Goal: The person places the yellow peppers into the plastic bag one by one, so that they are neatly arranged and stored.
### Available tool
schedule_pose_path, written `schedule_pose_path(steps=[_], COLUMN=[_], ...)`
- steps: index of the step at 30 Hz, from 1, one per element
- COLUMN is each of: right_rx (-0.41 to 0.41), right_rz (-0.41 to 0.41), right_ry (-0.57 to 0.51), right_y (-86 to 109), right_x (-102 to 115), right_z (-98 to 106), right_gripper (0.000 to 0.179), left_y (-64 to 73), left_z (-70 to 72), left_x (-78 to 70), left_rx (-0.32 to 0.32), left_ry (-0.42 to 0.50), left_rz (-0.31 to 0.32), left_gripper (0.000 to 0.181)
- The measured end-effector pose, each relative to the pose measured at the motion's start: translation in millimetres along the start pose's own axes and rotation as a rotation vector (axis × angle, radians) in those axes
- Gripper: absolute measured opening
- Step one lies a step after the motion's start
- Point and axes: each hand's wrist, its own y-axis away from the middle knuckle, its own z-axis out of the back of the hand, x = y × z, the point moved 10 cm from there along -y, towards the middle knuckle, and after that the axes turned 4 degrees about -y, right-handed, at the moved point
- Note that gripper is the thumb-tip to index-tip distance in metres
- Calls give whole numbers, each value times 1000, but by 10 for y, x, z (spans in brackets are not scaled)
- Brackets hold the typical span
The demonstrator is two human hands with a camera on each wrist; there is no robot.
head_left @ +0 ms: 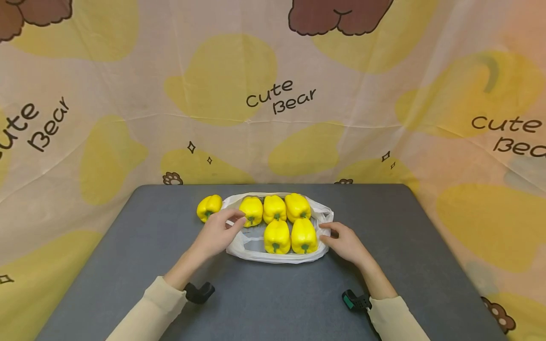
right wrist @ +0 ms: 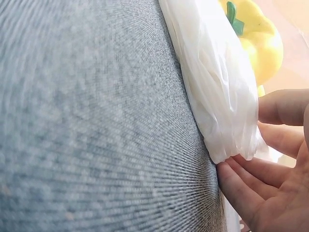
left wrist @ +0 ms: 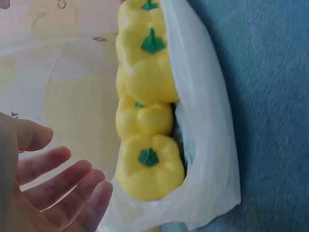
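Several yellow bell peppers with green stems, one of them a front pepper (head_left: pixel 277 237), sit in two rows in a white plastic bag (head_left: pixel 256 256) with its mouth spread wide. Another yellow bell pepper (head_left: pixel 209 207) lies on the table, just outside the bag's left end. Over that left end hovers my left hand (head_left: pixel 219 231), near the back-left pepper (left wrist: pixel 150 169); its fingers are loosely bent and hold nothing. At the opposite end, my right hand (head_left: pixel 344 241) pinches the bag's rim (right wrist: pixel 224 96) between thumb and fingers.
The bag stands on a grey table (head_left: pixel 273 303) near its back edge. Behind and around the table hangs a printed cloth (head_left: pixel 239 151) with bears and lettering. Dark bands, a left one (head_left: pixel 199 292) and a right one (head_left: pixel 356 301), are on the wrists.
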Motion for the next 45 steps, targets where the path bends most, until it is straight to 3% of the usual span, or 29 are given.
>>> schedule_pose_path(steps=[9, 21, 33, 45], right_rx=[-2, 3, -7, -7], right_rz=[13, 3, 4, 8], right_ry=[-11, -10, -1, -10], right_y=[2, -15, 6, 10], right_x=[-7, -6, 7, 27], right_z=[-7, -9, -1, 2], right_gripper=[41, 41, 40, 40], left_y=[-22, -3, -5, -28], left_z=[255, 552, 692, 611], left_x=[201, 483, 779, 1133], left_rx=[-115, -294, -346, -325], left_ry=[-19, -43, -64, -48], left_rz=[19, -19, 62, 172], left_gripper=[25, 22, 29, 40])
